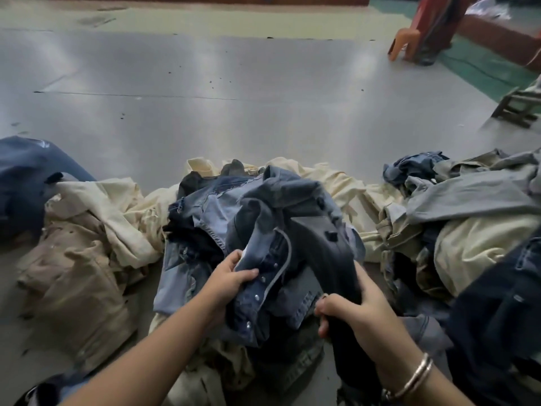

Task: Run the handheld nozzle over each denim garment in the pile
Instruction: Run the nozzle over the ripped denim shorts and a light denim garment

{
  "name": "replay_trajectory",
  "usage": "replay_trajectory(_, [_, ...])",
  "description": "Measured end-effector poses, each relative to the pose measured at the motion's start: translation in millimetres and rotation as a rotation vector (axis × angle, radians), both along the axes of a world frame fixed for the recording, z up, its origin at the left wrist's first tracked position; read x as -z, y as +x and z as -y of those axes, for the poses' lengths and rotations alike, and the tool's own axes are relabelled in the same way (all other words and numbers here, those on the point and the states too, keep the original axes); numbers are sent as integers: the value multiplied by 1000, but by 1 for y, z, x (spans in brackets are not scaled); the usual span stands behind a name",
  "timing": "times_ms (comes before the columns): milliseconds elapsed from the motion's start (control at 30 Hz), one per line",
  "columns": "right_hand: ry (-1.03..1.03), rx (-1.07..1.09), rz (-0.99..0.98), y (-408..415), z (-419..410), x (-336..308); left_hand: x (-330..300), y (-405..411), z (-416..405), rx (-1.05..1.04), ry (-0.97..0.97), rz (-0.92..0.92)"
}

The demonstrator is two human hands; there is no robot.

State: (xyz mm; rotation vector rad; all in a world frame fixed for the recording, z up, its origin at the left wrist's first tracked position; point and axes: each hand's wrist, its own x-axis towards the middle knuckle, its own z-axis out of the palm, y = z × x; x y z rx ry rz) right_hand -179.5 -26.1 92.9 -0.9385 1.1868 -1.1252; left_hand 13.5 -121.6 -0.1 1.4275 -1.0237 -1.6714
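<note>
Grey floor (205, 92) fills the upper half, scuffed, small dark specks on it. Garment pile (263, 215) runs across the lower half: cream and tan pieces (96, 230) on the left, cream and grey-green pieces (474, 218) on the right, a heap of blue and dark denim in the middle. Dark blue garment (26, 177) lies at far left, another dark denim piece (503, 312) at lower right. Orange plastic stool (409, 39) stands far back right on green flooring; wooden stool (518, 106) at the right edge. Both hands on one dark denim jacket (292, 230) with metal snaps, on top of the centre heap. Left hand (231, 276) pinches the snap placket edge, thumb on top, fingers under the fabric. Right hand (351, 309) grips a bunched dark fold of the same jacket, fingers curled round it. Silver bangle (415, 376) on the right wrist. No nozzle in view.
</note>
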Motion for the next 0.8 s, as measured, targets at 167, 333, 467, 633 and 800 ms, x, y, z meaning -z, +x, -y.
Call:
replay_trajectory(167, [142,-207,34,16,-14,1,-27,15,-19,35,23,-181])
replay_trajectory(333, [267,-139,28,34,-14,12,-30,21,-39,105,110,-283])
replay_trajectory(467, [284,35,4,30,12,24,-27,29,-44,160,125,-300])
replay_trajectory(633, [256,318,83,2,47,17,-26,46,-40,113,171,-337])
replay_trajectory(800, [218,196,104,-16,18,1,-26,55,-38,39,176,-351])
